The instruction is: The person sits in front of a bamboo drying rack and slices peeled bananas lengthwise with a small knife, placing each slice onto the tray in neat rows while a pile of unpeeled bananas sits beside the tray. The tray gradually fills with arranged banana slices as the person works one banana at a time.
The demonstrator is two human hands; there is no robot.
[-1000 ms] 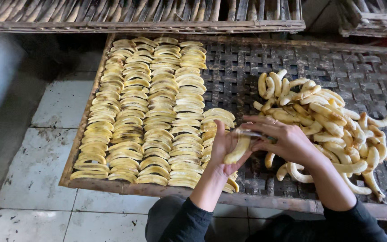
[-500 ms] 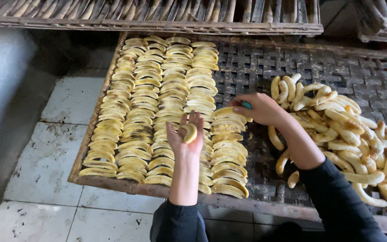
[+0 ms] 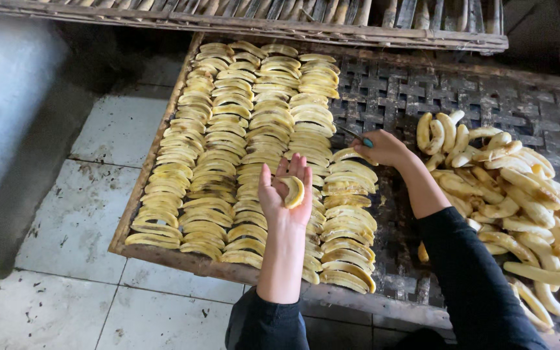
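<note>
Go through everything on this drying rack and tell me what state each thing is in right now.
Left hand: open, palm up, cradling a banana slice.
Right hand: closed on a teal-handled knife, resting at the top of the last row.
Sliced bananas: laid flat in overlapping rows.
Peeled bananas: whole, heaped loosely.
Woven rack: partly bare.

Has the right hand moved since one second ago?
Yes. The right hand moved from the whole banana pile toward the top of the last slice row.
</note>
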